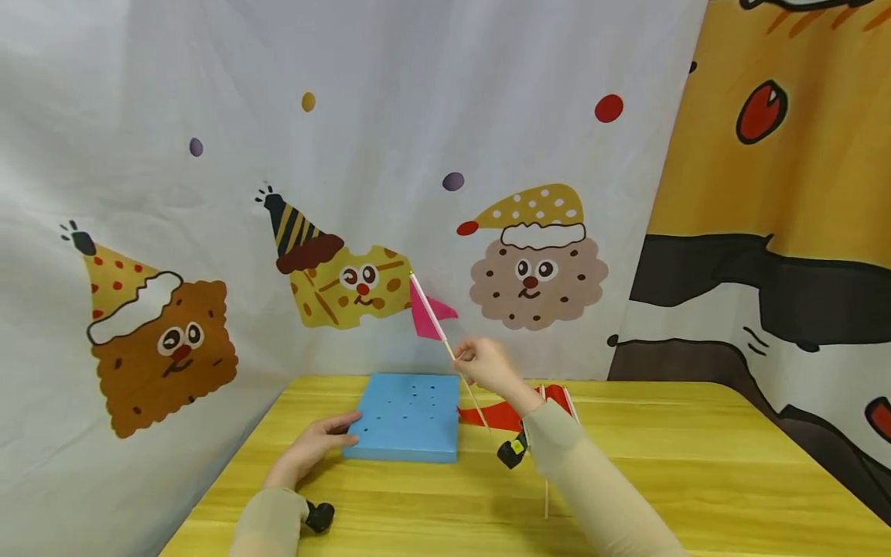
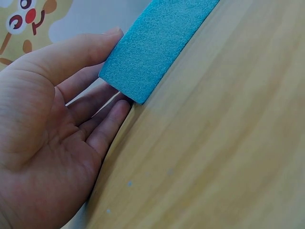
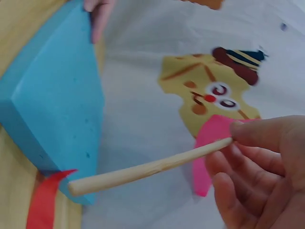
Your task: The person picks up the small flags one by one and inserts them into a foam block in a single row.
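Through the right hand [image 1: 490, 365] I am holding the pink flag [image 1: 421, 321] up off the worktop [image 1: 696, 449], a narrow grip of thumb and fingertips pinching its stick [image 3: 152, 165] below the cloth. The stick is leaning, its flag end up and left, its bare lower end pointing down to the right of the blue foam block [image 1: 407, 433]. That block is lying flat on the worktop with small holes [image 1: 432, 387] in its top. My left hand [image 1: 313, 445] is resting against the block's near left corner, its fingers fairly straight and touching the edge rather than clasping it.

The slant is what I am worrying about most: if I am bringing the stick to a hole at this angle, the end could be catching the rim, tearing the foam or bending the thin wood. Because I am pinching at one small spot, a sideways push could be swivelling the stick in the fingers. A light left hand could be letting the block slide. The red flag [image 1: 490, 416] is lying just beside the block, under the right forearm, so a low sleeve [image 1: 581, 464] could be snagging its sticks.
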Available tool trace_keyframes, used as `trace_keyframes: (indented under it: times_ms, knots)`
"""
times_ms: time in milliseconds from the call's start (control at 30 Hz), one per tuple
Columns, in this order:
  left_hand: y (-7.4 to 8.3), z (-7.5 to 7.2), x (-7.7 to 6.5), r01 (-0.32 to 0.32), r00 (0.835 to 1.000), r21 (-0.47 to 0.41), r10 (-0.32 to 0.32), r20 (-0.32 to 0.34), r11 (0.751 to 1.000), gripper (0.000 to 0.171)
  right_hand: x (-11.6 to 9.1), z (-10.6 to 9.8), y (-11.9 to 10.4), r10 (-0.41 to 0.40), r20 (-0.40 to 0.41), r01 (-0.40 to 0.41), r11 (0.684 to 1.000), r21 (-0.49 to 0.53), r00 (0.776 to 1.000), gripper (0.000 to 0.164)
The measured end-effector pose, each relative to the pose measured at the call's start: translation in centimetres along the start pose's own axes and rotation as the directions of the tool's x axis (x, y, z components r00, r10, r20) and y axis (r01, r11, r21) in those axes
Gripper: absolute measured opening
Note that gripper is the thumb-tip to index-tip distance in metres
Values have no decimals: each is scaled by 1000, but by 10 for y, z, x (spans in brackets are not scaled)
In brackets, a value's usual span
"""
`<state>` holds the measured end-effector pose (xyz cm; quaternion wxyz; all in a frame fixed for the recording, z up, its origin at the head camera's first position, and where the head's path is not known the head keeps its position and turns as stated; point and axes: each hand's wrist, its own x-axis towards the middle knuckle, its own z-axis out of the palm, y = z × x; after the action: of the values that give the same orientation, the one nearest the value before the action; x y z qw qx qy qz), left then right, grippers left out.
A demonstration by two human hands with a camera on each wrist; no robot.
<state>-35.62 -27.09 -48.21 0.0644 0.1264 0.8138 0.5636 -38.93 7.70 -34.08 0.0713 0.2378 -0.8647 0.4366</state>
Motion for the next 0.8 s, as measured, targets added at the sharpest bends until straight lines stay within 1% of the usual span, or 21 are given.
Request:
trace_keyframes:
  times_ms: [167, 267, 333, 467, 567, 700, 800]
  knots:
    - [-1, 0, 2, 8, 1000, -21, -8, 2, 1000, 61, 8, 19, -4, -43, -31, 41, 998, -57, 999, 7]
    - [-1, 1, 3, 15, 1000, -36, -15, 1, 999, 61, 13, 27, -10, -61, -54, 55, 994, -92, 997, 8]
    - [0, 1, 2, 8, 1000, -37, -8, 4, 999, 60, 18, 31, -14, -66, -70, 60, 994, -93, 995, 9]
    - [1, 1, 0, -16, 1000, -21, 16, -1, 1000, 59, 30, 38, -21, -84, -88, 79, 995, -59, 993, 11]
    - [-1, 1, -1, -27, 999, 6, 27, -19, 1000, 59, 38, 45, -22, -93, -94, 91, 996, -22, 991, 14]
    - [-1, 1, -2, -21, 999, 19, 21, -28, 1000, 59, 46, 57, -21, -96, -98, 97, 995, 5, 990, 18]
    - [0, 2, -1, -18, 999, 17, 19, -26, 1000, 59, 52, 66, -18, -98, -119, 100, 995, 16, 988, 18]
